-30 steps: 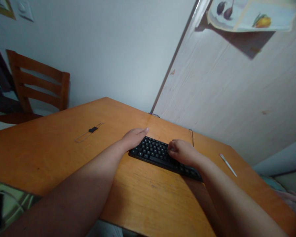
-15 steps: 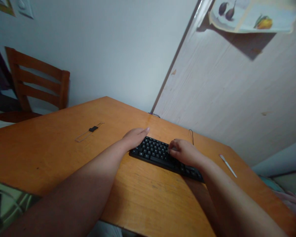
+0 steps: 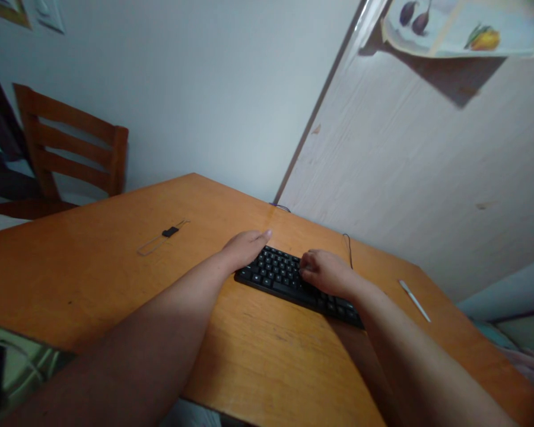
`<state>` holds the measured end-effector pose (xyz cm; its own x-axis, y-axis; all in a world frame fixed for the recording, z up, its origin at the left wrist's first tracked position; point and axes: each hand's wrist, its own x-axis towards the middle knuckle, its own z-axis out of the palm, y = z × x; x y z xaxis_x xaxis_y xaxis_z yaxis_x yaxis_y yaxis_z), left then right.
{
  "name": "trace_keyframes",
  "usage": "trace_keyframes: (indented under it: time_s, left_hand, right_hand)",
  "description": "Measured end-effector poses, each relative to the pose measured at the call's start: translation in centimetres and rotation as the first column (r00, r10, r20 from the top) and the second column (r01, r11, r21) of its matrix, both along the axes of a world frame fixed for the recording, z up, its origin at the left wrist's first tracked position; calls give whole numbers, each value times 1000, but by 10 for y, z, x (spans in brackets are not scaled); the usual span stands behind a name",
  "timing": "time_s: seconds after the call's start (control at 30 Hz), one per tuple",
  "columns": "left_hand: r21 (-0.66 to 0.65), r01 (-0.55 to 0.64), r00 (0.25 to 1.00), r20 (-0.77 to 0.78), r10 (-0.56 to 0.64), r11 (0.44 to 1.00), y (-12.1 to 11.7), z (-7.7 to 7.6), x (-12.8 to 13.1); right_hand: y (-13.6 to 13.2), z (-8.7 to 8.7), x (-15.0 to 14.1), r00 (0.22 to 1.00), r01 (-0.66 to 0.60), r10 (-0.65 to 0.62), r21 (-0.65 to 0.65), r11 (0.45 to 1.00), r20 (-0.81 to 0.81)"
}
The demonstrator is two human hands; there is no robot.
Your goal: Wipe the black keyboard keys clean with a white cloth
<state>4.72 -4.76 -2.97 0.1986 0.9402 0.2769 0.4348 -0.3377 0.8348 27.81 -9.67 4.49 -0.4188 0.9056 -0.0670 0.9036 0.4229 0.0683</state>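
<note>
A black keyboard (image 3: pixel 289 289) lies slantwise on the wooden table (image 3: pixel 267 356). At its left end, my left hand (image 3: pixel 245 249) is closed on the side edge, thumb stretched toward the far edge and the other fingers mostly hidden. My right hand (image 3: pixel 324 271) is over the keys right of the middle, fingers curled in and pressed together. Whatever those fingers hold, if anything, cannot be made out. My right hand and forearm hide part of the keyboard's right side.
A white pen-like stick (image 3: pixel 415 300) lies to the right. On the left is a small black piece with a thin wire loop (image 3: pixel 170 232). A dark cable (image 3: pixel 349 249) runs at the back edge by the wall. A wooden chair (image 3: pixel 73 139) stands at the far left.
My right hand has shifted slightly left along the keys, fingers still curled. The left hand keeps its place on the keyboard. The view has turned very slightly.
</note>
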Motion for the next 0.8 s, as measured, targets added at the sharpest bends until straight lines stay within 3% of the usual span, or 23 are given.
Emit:
trace_keyframes:
  time_s: [0.43,0.63,0.8]
  left_hand:
    - [-4,2,1000,1,-2,1000,0,1,-1]
    - [-2,10,1000,3,-10,1000,0,0,-1]
    - [-16,-4,1000,7,4,1000,0,0,0]
  right_hand:
    - [0,-2,5,1000,-9,9,12,1000,-18]
    - [-3,-3,-1,991,-32,34,16,999,-131]
    - [-1,-3,-9,997,-18,19,9,1000,-73]
